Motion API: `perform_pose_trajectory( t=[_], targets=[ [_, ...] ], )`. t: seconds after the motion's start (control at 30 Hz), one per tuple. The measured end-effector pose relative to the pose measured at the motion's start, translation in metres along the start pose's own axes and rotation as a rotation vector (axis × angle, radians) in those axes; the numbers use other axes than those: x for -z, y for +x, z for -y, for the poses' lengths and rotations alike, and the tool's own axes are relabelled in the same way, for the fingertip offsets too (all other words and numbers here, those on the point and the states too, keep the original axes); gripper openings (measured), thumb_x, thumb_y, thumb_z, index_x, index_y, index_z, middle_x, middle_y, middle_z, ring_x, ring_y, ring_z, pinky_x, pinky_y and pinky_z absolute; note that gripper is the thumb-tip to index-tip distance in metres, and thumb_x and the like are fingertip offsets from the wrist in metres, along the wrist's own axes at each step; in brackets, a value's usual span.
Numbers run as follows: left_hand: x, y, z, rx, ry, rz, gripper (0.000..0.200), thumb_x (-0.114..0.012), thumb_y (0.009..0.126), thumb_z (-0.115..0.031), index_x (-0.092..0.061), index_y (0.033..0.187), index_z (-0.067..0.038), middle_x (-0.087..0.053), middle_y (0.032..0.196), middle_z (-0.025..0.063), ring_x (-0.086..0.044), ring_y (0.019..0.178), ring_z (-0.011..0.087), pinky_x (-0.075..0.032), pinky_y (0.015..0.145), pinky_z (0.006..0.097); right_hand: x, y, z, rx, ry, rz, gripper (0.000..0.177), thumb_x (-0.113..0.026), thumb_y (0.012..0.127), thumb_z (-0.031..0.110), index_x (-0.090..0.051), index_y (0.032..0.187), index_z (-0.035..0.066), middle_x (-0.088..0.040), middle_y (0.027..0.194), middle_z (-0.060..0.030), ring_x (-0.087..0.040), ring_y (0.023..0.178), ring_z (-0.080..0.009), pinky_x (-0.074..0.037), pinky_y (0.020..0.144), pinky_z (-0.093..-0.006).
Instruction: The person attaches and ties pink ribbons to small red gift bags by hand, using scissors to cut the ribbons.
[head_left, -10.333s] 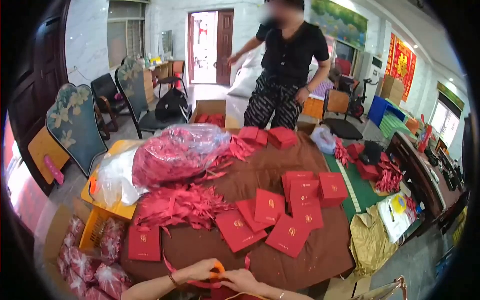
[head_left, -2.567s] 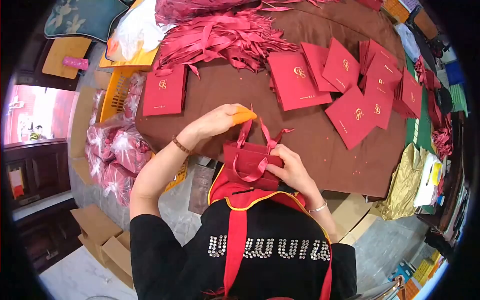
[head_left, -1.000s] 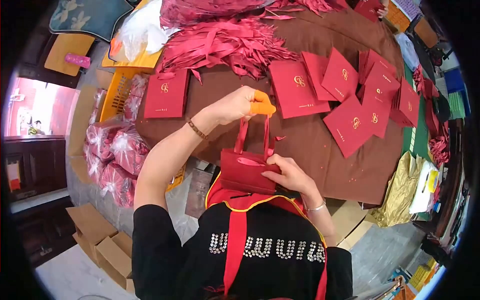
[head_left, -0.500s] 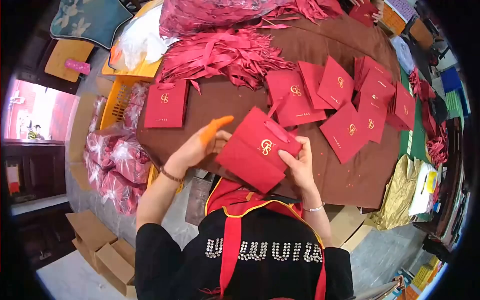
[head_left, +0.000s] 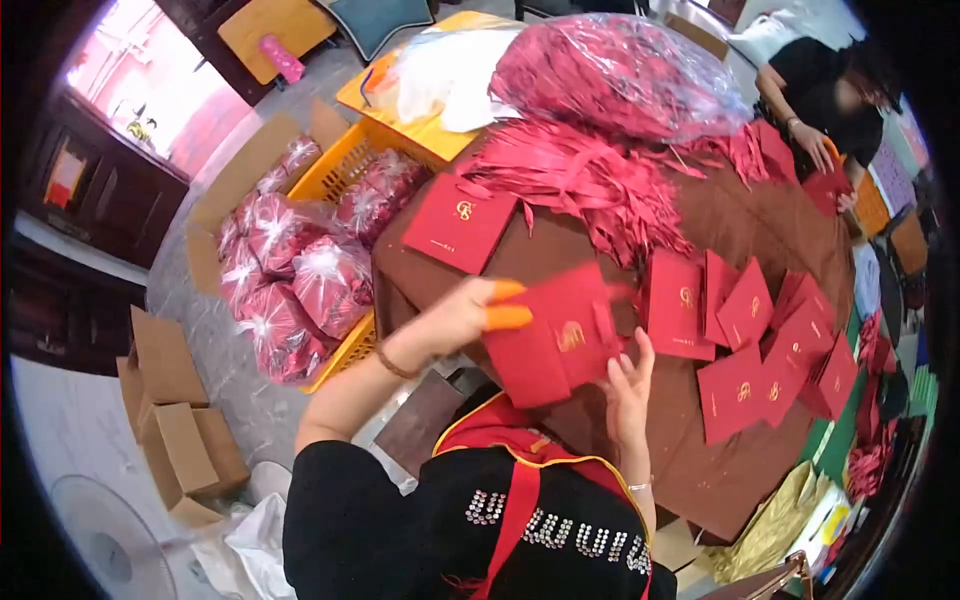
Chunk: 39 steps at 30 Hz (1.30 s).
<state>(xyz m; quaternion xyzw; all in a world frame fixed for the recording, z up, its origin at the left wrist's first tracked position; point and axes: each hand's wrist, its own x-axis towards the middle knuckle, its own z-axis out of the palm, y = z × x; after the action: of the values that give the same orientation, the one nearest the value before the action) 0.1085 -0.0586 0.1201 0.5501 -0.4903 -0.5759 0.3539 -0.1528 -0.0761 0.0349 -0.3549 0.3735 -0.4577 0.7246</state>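
Note:
My left hand [head_left: 478, 314], with orange covers on two fingers, grips the left edge of a red paper bag [head_left: 545, 345] with a gold logo, blurred by motion. At the bag's right edge is my right hand [head_left: 628, 385], its fingers spread and apart. A ribbon handle shows on the bag's right side. To the left lies a stack of red bags [head_left: 460, 222]. Several more red bags [head_left: 740, 390] overlap at the right of the brown table. Behind my hands spreads a heap of red ribbons [head_left: 590, 185].
A plastic sack of red ribbons [head_left: 615, 75] lies at the back. At the back right, another person [head_left: 825, 110] holds a red bag. Yellow crates [head_left: 350, 160] and wrapped red bundles [head_left: 290, 270] stand left; open cartons [head_left: 185, 430] are at lower left.
The view has turned, so the table appears shifted right and the other person shows more. The bag has tilted in my left hand, and my right hand has opened off it.

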Motion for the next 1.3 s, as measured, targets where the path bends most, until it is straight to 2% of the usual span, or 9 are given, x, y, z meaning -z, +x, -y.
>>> perform_pose_trajectory(
  t=[0.2, 0.33, 0.4, 0.77, 1.0, 1.1, 1.13, 1.27, 1.3],
  targets=[
    [0.075, -0.014, -0.038, -0.448, 0.777, -0.844, 0.039, -0.060, 0.084, -0.013, -0.054, 0.120, 0.002, -0.063, 0.107, 0.0149, -0.061, 0.095, 0.0266, -0.049, 0.077, 0.0347, 0.019, 0.003, -0.015, -0.107, -0.108, 0.023, 0.043, -0.054, 0.091, 0.012, -0.038, 0.131, 0.009, -0.056, 0.110, -0.0103, -0.059, 0.094, -0.0182, -0.051, 0.079, -0.0311],
    [0.074, 0.034, 0.013, -0.185, 1.613, -0.951, 0.044, -0.053, 0.079, -0.013, -0.051, 0.121, 0.000, -0.058, 0.111, 0.0153, -0.057, 0.081, 0.0250, -0.049, 0.063, 0.0372, 0.024, -0.002, -0.022, -0.150, -0.111, 0.001, 0.030, -0.055, 0.091, 0.010, -0.047, 0.120, 0.007, -0.060, 0.103, -0.0083, -0.060, 0.089, -0.0163, -0.051, 0.076, -0.0291],
    [0.057, 0.058, 0.041, 0.014, 1.578, -0.731, 0.049, -0.051, 0.078, -0.018, -0.049, 0.123, 0.003, -0.056, 0.114, 0.0163, -0.055, 0.083, 0.0248, -0.047, 0.064, 0.0378, 0.027, -0.005, -0.019, -0.137, -0.111, 0.005, 0.026, -0.054, 0.091, 0.009, -0.049, 0.117, 0.006, -0.061, 0.100, -0.0079, -0.061, 0.087, -0.0161, -0.051, 0.075, -0.0284],
    [0.021, 0.070, 0.091, -0.112, 1.623, -0.735, 0.055, -0.065, 0.075, -0.030, -0.053, 0.120, 0.000, -0.050, 0.120, 0.0195, -0.051, 0.090, 0.0280, -0.043, 0.071, 0.0408, 0.061, -0.012, -0.012, -0.077, -0.138, -0.091, 0.021, -0.055, 0.091, 0.007, -0.053, 0.111, 0.005, -0.062, 0.096, -0.0071, -0.061, 0.083, -0.0130, -0.050, 0.072, -0.0248],
    [0.030, 0.075, 0.100, -0.172, 1.591, -0.721, 0.055, -0.066, 0.071, -0.025, -0.052, 0.120, -0.003, -0.051, 0.116, 0.0180, -0.050, 0.098, 0.0315, -0.044, 0.077, 0.0465, 0.063, -0.012, -0.018, -0.083, -0.139, -0.100, 0.020, -0.056, 0.090, 0.007, -0.054, 0.110, 0.004, -0.062, 0.095, -0.0074, -0.060, 0.082, -0.0128, -0.051, 0.071, -0.0255],
    [0.039, 0.075, 0.100, -0.278, 1.684, -0.685, 0.044, -0.063, 0.068, -0.023, -0.055, 0.106, -0.003, -0.053, 0.101, 0.0155, -0.053, 0.091, 0.0296, -0.046, 0.068, 0.0411, 0.063, -0.015, -0.022, -0.065, -0.129, -0.088, 0.022, -0.057, 0.090, 0.009, -0.054, 0.111, 0.004, -0.062, 0.095, -0.0078, -0.060, 0.083, -0.0136, -0.051, 0.071, -0.0259],
    [0.046, 0.078, 0.101, -0.189, 1.557, -0.583, 0.043, -0.063, 0.071, -0.026, -0.054, 0.107, -0.005, -0.052, 0.098, 0.0138, -0.053, 0.092, 0.0291, -0.045, 0.069, 0.0428, 0.066, -0.015, -0.022, -0.048, -0.123, -0.087, 0.022, -0.058, 0.089, 0.009, -0.053, 0.111, 0.003, -0.062, 0.095, -0.0081, -0.061, 0.083, -0.0141, -0.051, 0.071, -0.0261],
    [0.093, 0.073, 0.087, -0.541, 1.240, -0.709, 0.041, -0.065, 0.078, -0.036, -0.060, 0.110, -0.011, -0.056, 0.112, 0.0121, -0.056, 0.093, 0.0305, -0.045, 0.078, 0.0466, 0.063, -0.010, -0.020, -0.141, -0.115, -0.097, 0.025, -0.058, 0.089, 0.010, -0.052, 0.112, 0.003, -0.061, 0.097, -0.0100, -0.061, 0.086, -0.0167, -0.052, 0.074, -0.0290],
    [0.097, 0.072, 0.074, -0.339, 1.248, -0.784, 0.045, -0.064, 0.078, -0.037, -0.057, 0.114, -0.010, -0.056, 0.115, 0.0132, -0.055, 0.095, 0.0315, -0.044, 0.079, 0.0470, 0.060, -0.007, -0.020, -0.143, -0.092, -0.061, 0.026, -0.059, 0.089, 0.011, -0.052, 0.113, 0.003, -0.061, 0.098, -0.0093, -0.060, 0.088, -0.0157, -0.051, 0.075, -0.0285]
  ],
)
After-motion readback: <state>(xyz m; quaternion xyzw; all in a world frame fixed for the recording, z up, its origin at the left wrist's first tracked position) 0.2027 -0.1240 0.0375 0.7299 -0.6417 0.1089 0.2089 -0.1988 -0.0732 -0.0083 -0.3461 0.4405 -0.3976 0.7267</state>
